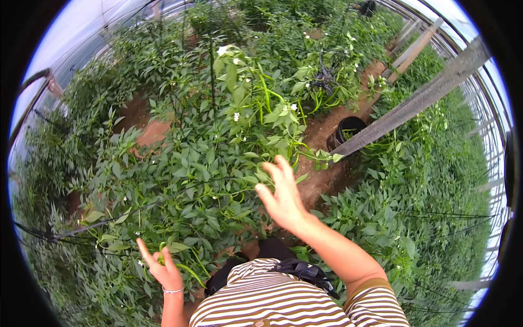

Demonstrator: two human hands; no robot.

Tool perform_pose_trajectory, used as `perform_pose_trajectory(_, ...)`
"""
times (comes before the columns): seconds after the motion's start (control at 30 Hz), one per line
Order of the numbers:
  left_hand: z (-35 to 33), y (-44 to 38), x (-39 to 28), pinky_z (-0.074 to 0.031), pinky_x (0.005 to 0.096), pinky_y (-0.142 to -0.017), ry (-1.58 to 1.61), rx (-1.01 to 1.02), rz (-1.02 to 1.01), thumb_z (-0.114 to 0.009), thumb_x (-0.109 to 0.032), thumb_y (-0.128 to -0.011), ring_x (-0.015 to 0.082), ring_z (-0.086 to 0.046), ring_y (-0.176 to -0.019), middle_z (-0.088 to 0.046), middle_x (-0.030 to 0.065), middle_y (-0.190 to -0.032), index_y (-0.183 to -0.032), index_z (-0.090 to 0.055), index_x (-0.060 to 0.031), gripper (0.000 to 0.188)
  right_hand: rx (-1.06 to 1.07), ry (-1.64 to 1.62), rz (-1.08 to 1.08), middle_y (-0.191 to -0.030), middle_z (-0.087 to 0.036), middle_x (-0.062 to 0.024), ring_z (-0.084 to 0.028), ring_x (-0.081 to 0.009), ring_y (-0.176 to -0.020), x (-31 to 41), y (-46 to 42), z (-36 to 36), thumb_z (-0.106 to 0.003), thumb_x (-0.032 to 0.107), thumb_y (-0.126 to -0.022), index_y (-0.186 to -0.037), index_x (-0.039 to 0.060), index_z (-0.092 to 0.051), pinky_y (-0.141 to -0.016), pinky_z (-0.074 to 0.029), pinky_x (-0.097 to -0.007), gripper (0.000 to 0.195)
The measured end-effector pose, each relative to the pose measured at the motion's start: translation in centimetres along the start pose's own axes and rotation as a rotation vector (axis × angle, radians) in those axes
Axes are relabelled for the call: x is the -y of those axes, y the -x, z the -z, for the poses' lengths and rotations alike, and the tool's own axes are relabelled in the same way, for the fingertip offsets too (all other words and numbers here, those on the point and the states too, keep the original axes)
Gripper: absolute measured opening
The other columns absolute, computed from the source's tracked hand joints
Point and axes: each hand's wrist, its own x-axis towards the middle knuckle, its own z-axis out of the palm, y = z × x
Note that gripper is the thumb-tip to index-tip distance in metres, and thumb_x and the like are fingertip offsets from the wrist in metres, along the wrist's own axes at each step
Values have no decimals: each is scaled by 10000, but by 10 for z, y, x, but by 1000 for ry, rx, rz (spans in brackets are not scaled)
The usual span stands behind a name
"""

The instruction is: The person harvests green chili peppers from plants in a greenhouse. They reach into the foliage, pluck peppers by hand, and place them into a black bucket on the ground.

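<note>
Long green chili peppers [265,92] hang among the leaves of a flowering pepper plant [282,118] in front of me. My right hand [282,196] reaches towards the lower leaves of this plant, fingers apart and nothing seen in its grasp. Low on the left, my left hand [161,263] is closed around green peppers [188,272]; one long pod sticks out beside the wrist, and its index finger points outward. How many pods lie in the palm is hidden.
A black bucket [346,133] with green pods inside stands on the soil path [322,171]. A slanted grey post [412,98] crosses the right side. Dark strings [122,218] run through the plants at left. Dense pepper rows [441,184] line the right.
</note>
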Motion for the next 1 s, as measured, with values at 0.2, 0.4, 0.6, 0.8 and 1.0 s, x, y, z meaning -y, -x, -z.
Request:
perform_pose_trajectory(0.2,-62,-1,-95,-355,175,-566,514,380,-149,-576,-145,-875,57,-437,-595,-470,-30,-647,-1379,-248,26,625,355,-702,214,-1338,-359,-260,-339,-336,-1280,58,18,5,-478,288,-928,-1354,-7,-277,-1046,-285,-406,556)
perform_pose_trajectory(0.4,-118,-22,-157,-311,193,-449,909,326,-57,-451,-216,-962,49,-352,-495,-398,-30,-601,-1117,-483,-13,257,543,-881,24,-1405,-261,-262,-320,-334,-1296,47,25,8,-376,472,-939,-1408,-30,-115,-1049,-272,-365,736)
perform_pose_trajectory(0.6,-147,-16,-164,-331,195,-508,954,366,57,-423,-246,-973,66,-384,-557,-420,-1,-645,-941,-508,-27,237,389,-928,-44,-1268,-476,-222,-516,-317,-1137,16,26,-2,-385,339,-965,-1410,11,-171,-952,-392,-351,593)
perform_pose_trajectory(0.8,-167,-17,-164,-377,240,-670,587,412,-11,-383,-265,-980,94,-421,-717,-447,13,-766,-923,-495,-41,256,425,-1045,-267,-1108,-579,-163,-585,-203,-942,-6,13,8,-397,261,-969,-1350,-7,-308,-842,-455,-301,475)
perform_pose_trajectory(1.0,-198,-8,-178,-405,289,-817,315,413,-172,-363,-191,-968,153,-489,-916,-524,83,-993,-1101,-475,9,265,339,-1449,-564,-1159,-537,-52,-472,-100,-1065,-28,-11,7,-401,231,-982,-1293,-12,-427,-933,-374,-230,395)
